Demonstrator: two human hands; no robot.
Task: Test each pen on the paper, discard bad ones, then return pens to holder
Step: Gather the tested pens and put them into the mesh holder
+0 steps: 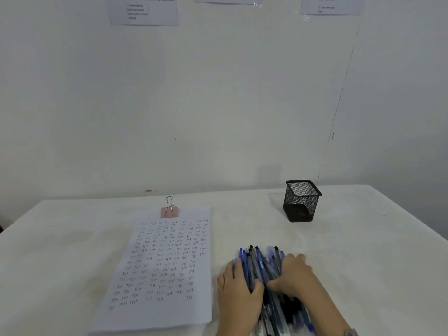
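Note:
A pile of several blue and black pens lies on the table at the near right. My left hand cups the pile's left side and my right hand cups its right side, fingers curled round the bundle. The pens' lower ends run toward the frame's bottom edge, partly hidden by my hands. A sheet of white paper covered with rows of small test marks lies to the left, held by a pink binder clip. The black mesh pen holder stands empty at the far right.
The white-covered table runs back to a white wall with printed sheets taped high up. The table's right edge slants down at the far right.

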